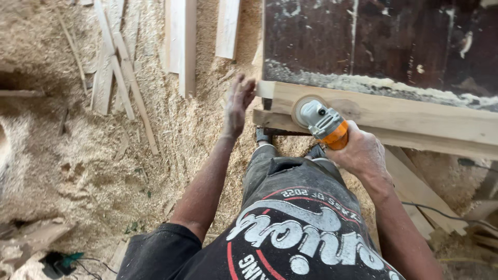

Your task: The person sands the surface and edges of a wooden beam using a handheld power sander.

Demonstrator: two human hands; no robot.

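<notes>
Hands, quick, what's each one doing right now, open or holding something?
Left hand: open, fingers straight, at the end of the wooden plank, gripping nothing.
Right hand: closed around the orange and grey angle grinder.

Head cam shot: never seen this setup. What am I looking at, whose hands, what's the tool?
There is no machine here: one camera sits on a person's head and looks down past their dark printed shirt. The right hand grips an orange and grey angle grinder, its round disc against the side of a pale wooden plank. That plank lies along the edge of a dark, dust-streaked bench top. The left hand, fingers open, rests by the plank's end and holds nothing. The floor is thick with sawdust, with loose wooden slats lying on it, and more offcuts under the bench.
</notes>
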